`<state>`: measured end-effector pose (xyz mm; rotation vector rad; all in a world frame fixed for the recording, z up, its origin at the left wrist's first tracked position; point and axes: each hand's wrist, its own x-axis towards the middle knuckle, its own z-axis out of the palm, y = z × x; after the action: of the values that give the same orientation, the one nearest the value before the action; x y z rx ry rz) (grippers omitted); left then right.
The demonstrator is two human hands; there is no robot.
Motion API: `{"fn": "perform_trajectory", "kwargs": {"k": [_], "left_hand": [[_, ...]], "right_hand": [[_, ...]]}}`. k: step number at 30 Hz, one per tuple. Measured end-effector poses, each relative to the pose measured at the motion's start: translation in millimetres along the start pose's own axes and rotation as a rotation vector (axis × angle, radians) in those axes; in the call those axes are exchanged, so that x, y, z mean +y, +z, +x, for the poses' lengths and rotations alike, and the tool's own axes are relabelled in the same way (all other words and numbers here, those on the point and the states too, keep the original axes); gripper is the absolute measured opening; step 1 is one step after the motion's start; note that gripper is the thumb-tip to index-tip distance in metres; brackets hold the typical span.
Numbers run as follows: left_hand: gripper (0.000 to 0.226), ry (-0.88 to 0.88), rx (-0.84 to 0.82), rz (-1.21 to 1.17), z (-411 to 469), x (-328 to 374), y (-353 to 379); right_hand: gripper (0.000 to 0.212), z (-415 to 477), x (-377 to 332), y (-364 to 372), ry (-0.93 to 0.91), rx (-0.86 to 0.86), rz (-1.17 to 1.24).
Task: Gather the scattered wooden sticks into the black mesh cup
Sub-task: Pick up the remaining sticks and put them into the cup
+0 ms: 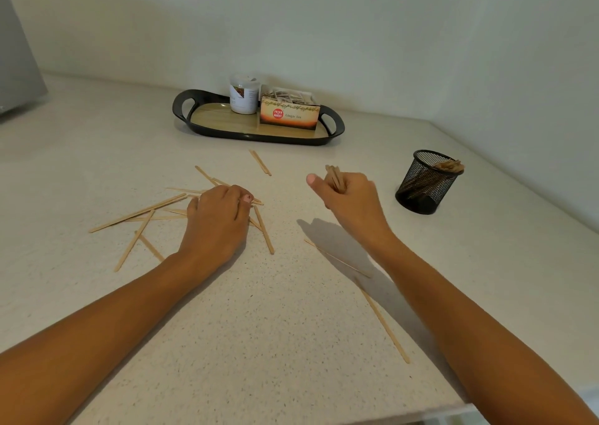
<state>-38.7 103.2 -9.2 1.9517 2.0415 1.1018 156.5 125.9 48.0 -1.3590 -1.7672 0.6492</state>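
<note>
- Done: a batch of sticks (pixel 449 166) is already lodged in the black mesh cup (pixel 421 185), which stands upright on the counter (pixel 291 327), right of both hands.
- A bundle (pixel 334 178) is clasped in the curled fingers of the right hand (pixel 348 201), which is raised near the cup but not over it.
- The left hand (pixel 217 220) is laid knuckles-up on the scattered sticks (pixel 139 212); whether any are pinched cannot be told.
- Left: seemingly over 10 loose sticks, 2 near the tray (pixel 181 104), 2 beside the right forearm.
- Hidden: the left fingertips and the sticks beneath that hand; the cup's contents are blurred by the mesh.
</note>
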Motion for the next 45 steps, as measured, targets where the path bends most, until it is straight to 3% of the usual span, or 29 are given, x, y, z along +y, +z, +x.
{"fn": "perform_trajectory", "kwargs": {"k": [3, 6, 8, 16, 25, 31, 40, 45], "left_hand": [[0.035, 0.009, -0.018, 0.038, 1, 0, -1], [0.036, 0.020, -0.031, 0.048, 2, -3, 1], [0.036, 0.028, -0.021, 0.051, 3, -5, 2], [0.034, 0.004, -0.013, 0.029, 5, -6, 5], [0.036, 0.015, -0.034, 0.053, 3, -3, 2], [0.036, 0.015, -0.025, 0.055, 3, -3, 1], [0.036, 0.004, -0.028, 0.064, 2, 1, 1], [0.034, -0.005, -0.037, 0.056, -5, 12, -4]], "right_hand": [[0.030, -6, -1, -18, 0.015, -0.172, -0.403], [0.026, -22, 7, -22, 0.139, -0.324, -0.557], [0.027, -29, 11, -18, 0.146, -0.334, -0.629], [0.013, -32, 17, -19, 0.109, -0.380, -0.683], [0.013, -35, 19, -18, 0.096, -0.385, -0.708], [0.008, -49, 14, -38, 0.024, -0.314, -0.682], [0.023, -86, 12, -57, 0.256, -0.447, -0.655], [0.029, -93, 11, -54, 0.298, -0.414, -0.730]]}}
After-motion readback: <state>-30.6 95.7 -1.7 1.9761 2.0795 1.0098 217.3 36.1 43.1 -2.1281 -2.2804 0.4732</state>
